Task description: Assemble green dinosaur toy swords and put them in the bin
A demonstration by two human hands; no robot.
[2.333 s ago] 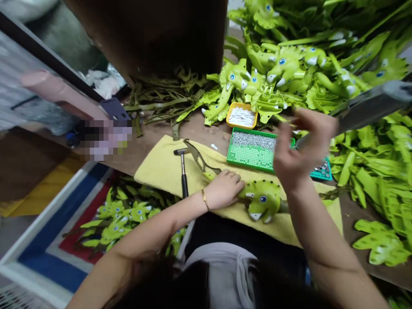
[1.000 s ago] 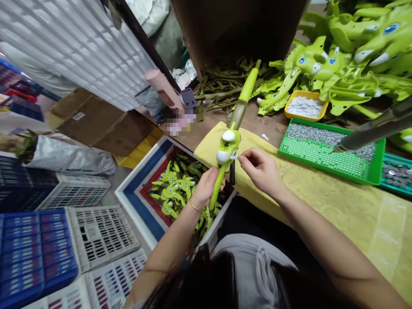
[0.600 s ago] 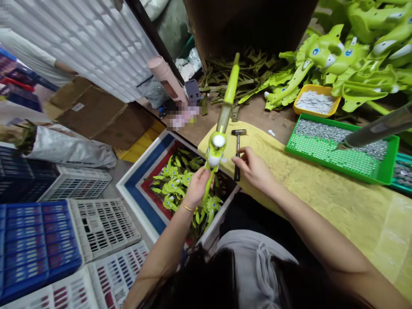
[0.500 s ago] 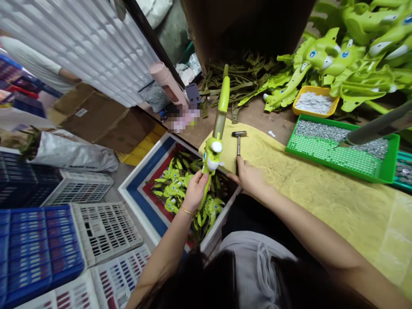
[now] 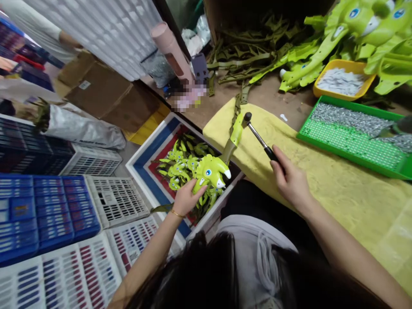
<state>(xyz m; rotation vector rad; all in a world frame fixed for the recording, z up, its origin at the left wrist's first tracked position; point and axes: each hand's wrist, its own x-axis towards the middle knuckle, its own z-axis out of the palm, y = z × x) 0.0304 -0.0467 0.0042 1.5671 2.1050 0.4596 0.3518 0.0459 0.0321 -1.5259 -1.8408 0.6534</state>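
My left hand (image 5: 189, 197) grips a lime-green toy triceratops (image 5: 210, 171) with blue eyes and white horns, above a box of similar toys. Its long green rear part (image 5: 236, 135) reaches across onto a yellow towel (image 5: 337, 201). My right hand (image 5: 289, 180) holds a small black-handled hammer (image 5: 262, 139) by the handle. The hammer's metal head (image 5: 247, 117) is at the far end of the green part, touching it or very close. The toy's underside is hidden by my left hand.
Below the towel's edge stands a white-rimmed box (image 5: 141, 189) of green toys. A green pegboard tray (image 5: 352, 143) of silver rivets and a yellow tray (image 5: 346, 63) of white pieces sit beyond. Heaps of green parts lie further back. Plastic crates (image 5: 58, 210) cover the floor at left.
The hammer has gone from the towel into my right hand. The toy has tipped from nearly upright to a low slant, head toward the box, and the view has shifted.
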